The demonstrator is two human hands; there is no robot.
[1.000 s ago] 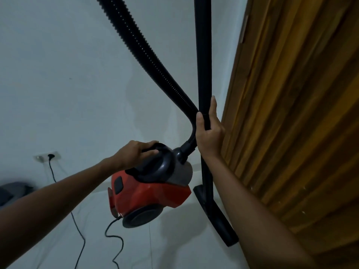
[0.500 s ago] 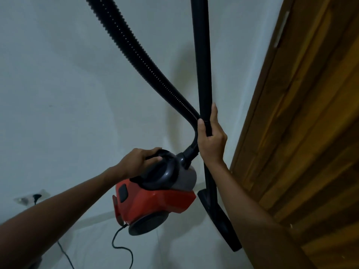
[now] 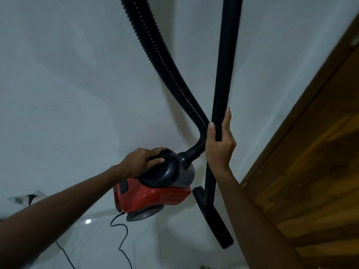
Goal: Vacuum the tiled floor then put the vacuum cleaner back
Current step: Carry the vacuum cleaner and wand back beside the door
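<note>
Hands are both on the machine: the left hand (image 3: 144,162) grips the dark handle on top of the red vacuum cleaner (image 3: 153,197), while the right hand (image 3: 220,146) wraps the black tube (image 3: 223,74) just beside it. Hose (image 3: 155,55) arcs above the left hand; the floor head (image 3: 213,216) sits below the right hand, near the wooden door (image 3: 310,181). Cord (image 3: 120,228) trails below.

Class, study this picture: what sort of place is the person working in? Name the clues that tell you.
Probably a room in a home. The clues: plain white walls, a glossy tiled floor, a wooden door at the right, and a wall socket with the vacuum cleaner cord trailing across the floor.
</note>
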